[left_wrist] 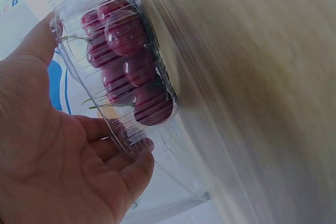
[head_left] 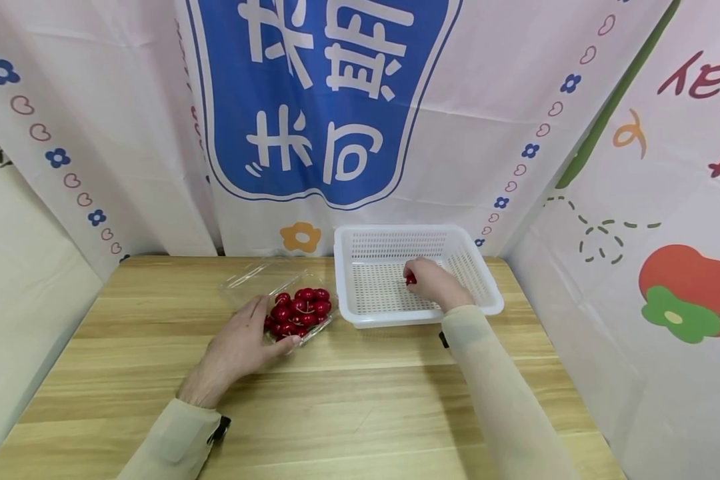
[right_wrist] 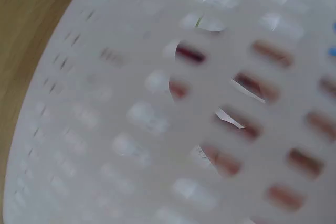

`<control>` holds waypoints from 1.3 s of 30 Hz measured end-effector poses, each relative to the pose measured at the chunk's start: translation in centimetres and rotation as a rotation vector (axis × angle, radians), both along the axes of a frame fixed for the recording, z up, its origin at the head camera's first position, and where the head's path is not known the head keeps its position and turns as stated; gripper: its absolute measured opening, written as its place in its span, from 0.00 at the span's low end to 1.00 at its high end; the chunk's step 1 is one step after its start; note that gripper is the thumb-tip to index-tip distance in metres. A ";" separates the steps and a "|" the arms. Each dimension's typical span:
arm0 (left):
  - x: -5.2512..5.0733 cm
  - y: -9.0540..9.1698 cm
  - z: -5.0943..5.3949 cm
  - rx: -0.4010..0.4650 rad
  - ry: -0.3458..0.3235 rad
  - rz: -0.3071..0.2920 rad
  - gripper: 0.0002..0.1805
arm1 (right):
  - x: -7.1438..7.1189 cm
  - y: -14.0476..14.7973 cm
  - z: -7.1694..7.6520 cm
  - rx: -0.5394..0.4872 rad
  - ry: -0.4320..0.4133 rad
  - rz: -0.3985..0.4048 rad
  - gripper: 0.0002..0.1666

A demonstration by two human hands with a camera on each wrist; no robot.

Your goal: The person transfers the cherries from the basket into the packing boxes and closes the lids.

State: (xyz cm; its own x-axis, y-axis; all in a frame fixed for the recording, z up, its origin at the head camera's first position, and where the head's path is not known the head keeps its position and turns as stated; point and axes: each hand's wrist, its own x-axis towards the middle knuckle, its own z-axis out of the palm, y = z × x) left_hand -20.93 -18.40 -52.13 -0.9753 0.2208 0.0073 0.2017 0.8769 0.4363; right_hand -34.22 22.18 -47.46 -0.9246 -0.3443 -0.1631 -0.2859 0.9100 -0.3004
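A clear plastic clamshell box (head_left: 323, 327) of red cherries (head_left: 300, 309), some with stems, sits on the table left of a white slotted basket (head_left: 417, 317). My left hand (head_left: 240, 341) grips the box by its sides. In the left wrist view the thumb (left_wrist: 41, 39) is on one edge and the curled fingers (left_wrist: 137, 174) are on the other. My right hand (head_left: 433, 280) is inside the basket, pinching a dark red cherry (head_left: 411, 279) between its fingertips. The right wrist view shows mostly the basket wall (right_wrist: 79, 108), with the hand glimpsed through its slots.
The box's clear lid (head_left: 255, 280) lies folded back behind it, near the table's rear edge. Wood-grain tabletop (head_left: 348, 413) extends in front of both containers. A printed cloth (head_left: 456, 153) hangs close behind, with more cloth at both sides.
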 end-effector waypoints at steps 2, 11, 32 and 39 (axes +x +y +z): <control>0.0 0.0 0.0 -0.002 0.004 -0.001 0.65 | 0.2 -0.5 0.3 -0.011 0.013 0.016 0.16; 0.1 0.0 0.1 0.001 -0.003 0.001 0.63 | 1.3 -3.2 1.0 -0.047 0.116 0.108 0.15; 0.2 -0.1 0.3 0.002 0.002 -0.003 0.64 | 4.4 -9.1 3.5 -0.111 0.290 0.269 0.16; 0.1 -0.2 0.0 0.022 0.019 -0.010 0.66 | 5.4 -11.1 3.8 -0.132 0.288 0.346 0.17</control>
